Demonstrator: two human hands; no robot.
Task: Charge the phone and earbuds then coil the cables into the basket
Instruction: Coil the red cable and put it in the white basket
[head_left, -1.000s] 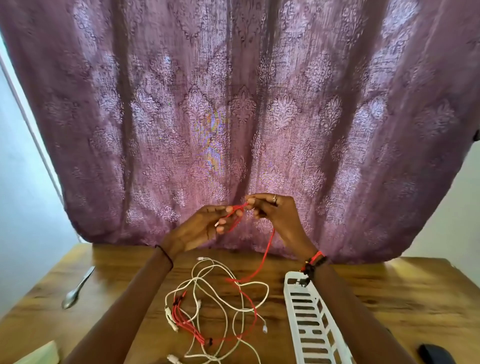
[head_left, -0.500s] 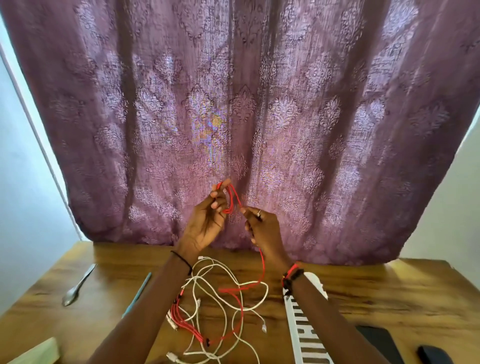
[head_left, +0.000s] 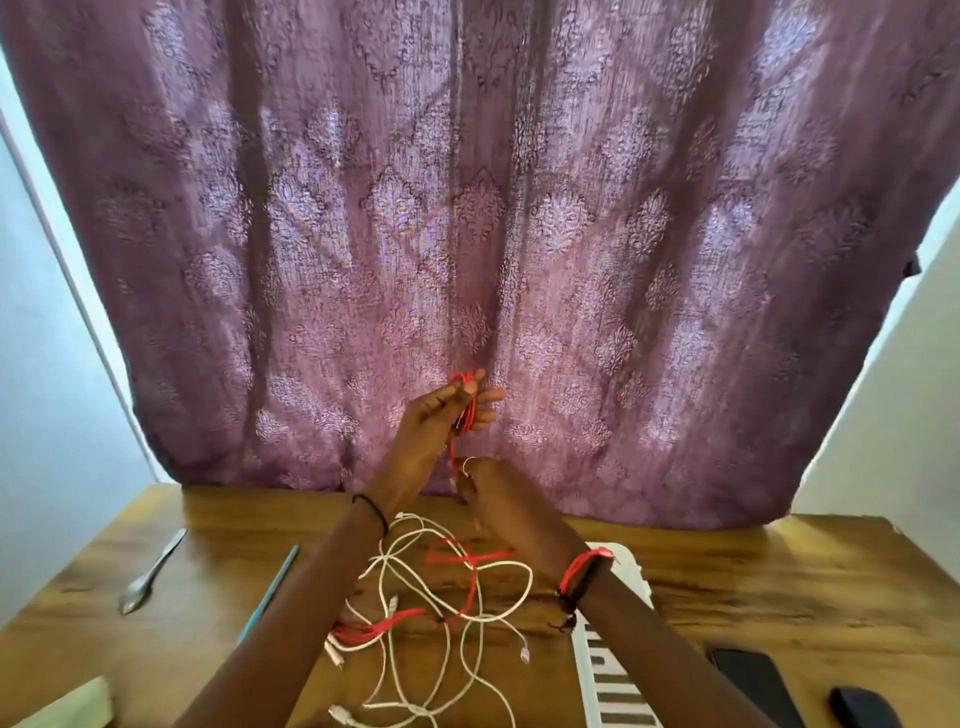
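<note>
left hand raised, red cable looped round fingers, thumb pinning it. right hand below pinches strand; tail lies tangled in white cables on desk. feed even loops, free snags before pulling. basket beside right wrist.

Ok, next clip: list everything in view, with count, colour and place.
curtain: one, purple, behind the table
table: one, brown wood, bottom
spoon: one, silver, table's left
stick: one, teal, right of the spoon
red cable: one, red, looped on the left hand, trailing to the table
white cables: count unclear, white, tangled mid-table
basket: one, white, beside the right forearm
phone: one, black, right of the basket
dark object: one, black, bottom right
block: one, pale, bottom-left corner
left hand: raised, holds the red cable loops
right hand: lower, pinches the red cable
</note>
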